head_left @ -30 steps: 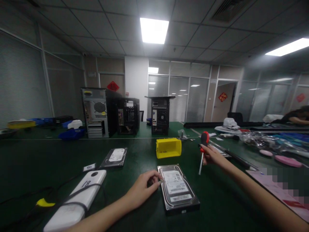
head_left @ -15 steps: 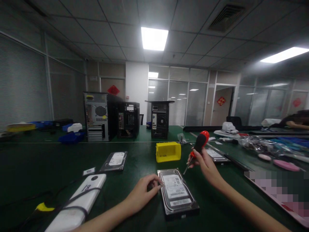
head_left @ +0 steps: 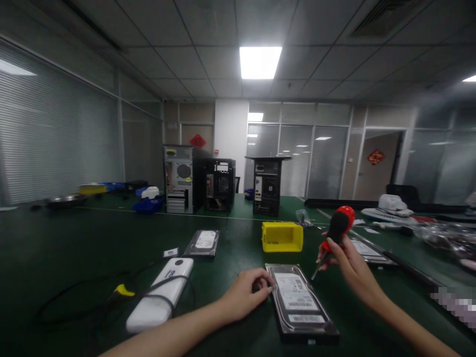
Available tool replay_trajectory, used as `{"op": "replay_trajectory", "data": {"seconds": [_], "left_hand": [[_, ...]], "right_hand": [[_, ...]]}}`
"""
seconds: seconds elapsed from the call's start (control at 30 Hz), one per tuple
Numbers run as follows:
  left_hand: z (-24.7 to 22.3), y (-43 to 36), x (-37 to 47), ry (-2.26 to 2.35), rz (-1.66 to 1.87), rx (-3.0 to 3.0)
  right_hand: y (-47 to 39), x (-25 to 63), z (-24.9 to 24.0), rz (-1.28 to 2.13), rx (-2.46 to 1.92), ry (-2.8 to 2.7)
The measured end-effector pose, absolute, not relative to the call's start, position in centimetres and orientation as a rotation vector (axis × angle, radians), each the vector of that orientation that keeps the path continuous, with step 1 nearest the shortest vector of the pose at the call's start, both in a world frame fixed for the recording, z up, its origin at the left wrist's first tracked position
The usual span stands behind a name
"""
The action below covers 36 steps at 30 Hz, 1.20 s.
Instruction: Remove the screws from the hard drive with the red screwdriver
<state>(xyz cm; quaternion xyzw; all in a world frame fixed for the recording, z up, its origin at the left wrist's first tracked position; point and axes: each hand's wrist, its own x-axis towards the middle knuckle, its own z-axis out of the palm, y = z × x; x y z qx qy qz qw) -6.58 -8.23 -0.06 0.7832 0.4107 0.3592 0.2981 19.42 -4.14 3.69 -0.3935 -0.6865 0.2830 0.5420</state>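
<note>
A hard drive (head_left: 297,297) lies label up on the green table in front of me. My left hand (head_left: 253,290) has its fingers curled, with thumb and fingertips touching the drive's left edge. My right hand (head_left: 344,253) is wrapped round a screwdriver (head_left: 340,225) with a red and black handle. Its shaft points down and to the left, the tip in the air just right of the drive's far corner. Behind the drive stands a yellow bin (head_left: 282,238) lying open toward me, with small bits inside that I cannot make out.
At left are a second hard drive (head_left: 204,243), a number tag (head_left: 171,253) and a white power strip (head_left: 161,295) wrapped in its black cable. Another drive (head_left: 372,252) lies beyond my right hand. Several computer cases (head_left: 178,178) stand at the back. Plastic bags (head_left: 446,238) lie far right.
The view has turned left, so everything appears farther right. Both hands keep nearly the same places by the drive, and the screwdriver is still held in the air.
</note>
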Motion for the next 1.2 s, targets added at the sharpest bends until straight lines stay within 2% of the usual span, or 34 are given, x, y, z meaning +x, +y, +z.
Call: {"op": "replay_trajectory", "data": {"seconds": [0.33, 1.2], "left_hand": [[0.03, -8.29, -6.58, 1.085, 0.966, 2.079], [0.14, -8.36, -6.64, 1.058, 0.991, 2.083]], "right_hand": [[-3.98, 19.56, 3.45, 0.586, -1.015, -1.677], [-4.21, 19.46, 3.53, 0.612, -1.030, -1.680]]}}
